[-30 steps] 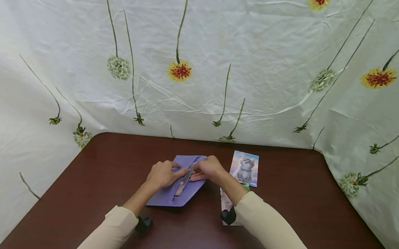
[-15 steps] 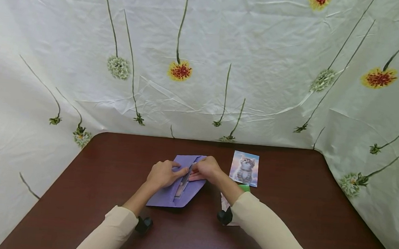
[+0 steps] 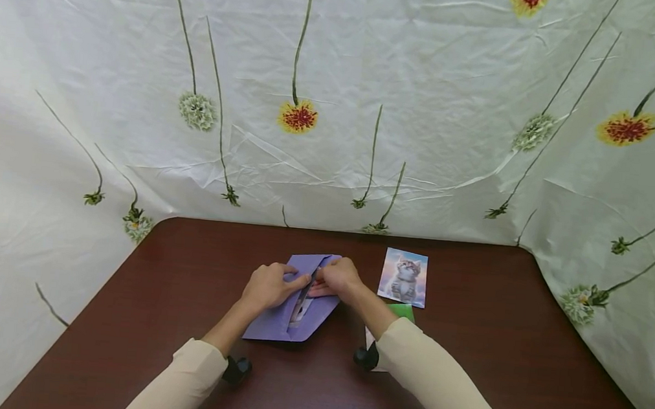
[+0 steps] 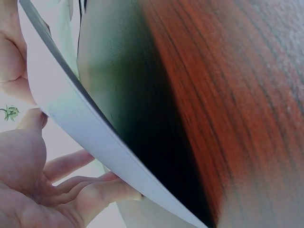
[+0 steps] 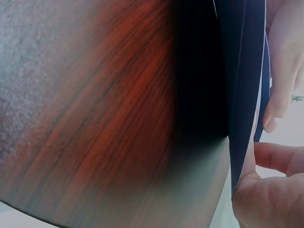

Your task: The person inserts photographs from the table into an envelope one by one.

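Observation:
A purple envelope point(image 3: 267, 324) is held tilted over the table, its long slit facing up in the head view. My left hand point(image 3: 264, 288) grips it from the left, the thumb at the slit's edge. Inside the slit shows part of a picture card point(image 3: 300, 311), mostly hidden by the envelope. From the right, my right hand point(image 3: 337, 278) reaches over the slit and pinches the card at its upper end. In the right wrist view, the right thumb point(image 5: 256, 197) lies against a pale strip between the envelope's purple layers point(image 5: 244, 71).
On the dark wood table point(image 3: 193, 271), a kitten picture card point(image 3: 405, 277) lies right of the envelope. Below it is another card with a green corner point(image 3: 402, 312), mostly covered by the right forearm. A white flowered cloth point(image 3: 332, 153) hangs behind the table.
The card has shifted slightly within the slit, showing a different part of its surface. My right forearm has moved a little left; the left hand stays in place on the envelope.

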`<state>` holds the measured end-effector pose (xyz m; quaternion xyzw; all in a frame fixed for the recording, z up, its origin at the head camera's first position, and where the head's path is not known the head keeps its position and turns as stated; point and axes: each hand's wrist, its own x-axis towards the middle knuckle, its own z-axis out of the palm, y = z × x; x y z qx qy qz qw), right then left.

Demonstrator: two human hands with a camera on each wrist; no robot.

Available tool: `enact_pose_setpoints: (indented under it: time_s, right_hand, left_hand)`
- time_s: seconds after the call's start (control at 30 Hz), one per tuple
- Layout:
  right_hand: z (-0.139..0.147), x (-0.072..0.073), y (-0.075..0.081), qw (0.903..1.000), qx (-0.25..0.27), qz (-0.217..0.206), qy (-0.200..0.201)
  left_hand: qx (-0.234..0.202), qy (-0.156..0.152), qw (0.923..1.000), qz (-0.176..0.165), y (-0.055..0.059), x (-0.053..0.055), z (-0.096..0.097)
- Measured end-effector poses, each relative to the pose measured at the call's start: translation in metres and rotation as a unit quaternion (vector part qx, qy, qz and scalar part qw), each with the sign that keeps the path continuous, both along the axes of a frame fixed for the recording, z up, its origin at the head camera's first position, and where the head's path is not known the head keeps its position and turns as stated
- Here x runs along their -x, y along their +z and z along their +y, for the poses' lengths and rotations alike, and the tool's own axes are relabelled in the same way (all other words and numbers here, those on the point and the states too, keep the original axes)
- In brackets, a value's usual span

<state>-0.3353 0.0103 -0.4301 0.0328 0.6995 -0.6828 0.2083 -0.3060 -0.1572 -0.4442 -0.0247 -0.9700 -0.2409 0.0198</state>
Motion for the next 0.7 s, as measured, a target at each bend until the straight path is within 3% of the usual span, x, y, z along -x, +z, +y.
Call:
enact_pose_setpoints:
  time_s: [0.27, 0.7]
  right_hand:
    - [0.0, -0.0024, -0.0012, 1.0, -0.007, 0.005, -0.001]
    - [0.0083, -0.0065, 0.0086, 0.999, -0.006, 0.001, 0.045]
  left_hand:
    - [0.001, 0.002, 1.0, 0.001, 0.0012, -0.0009, 0.0005]
    - [0.005, 0.001, 0.9999, -0.01, 0.0023, -0.0026, 0.0029]
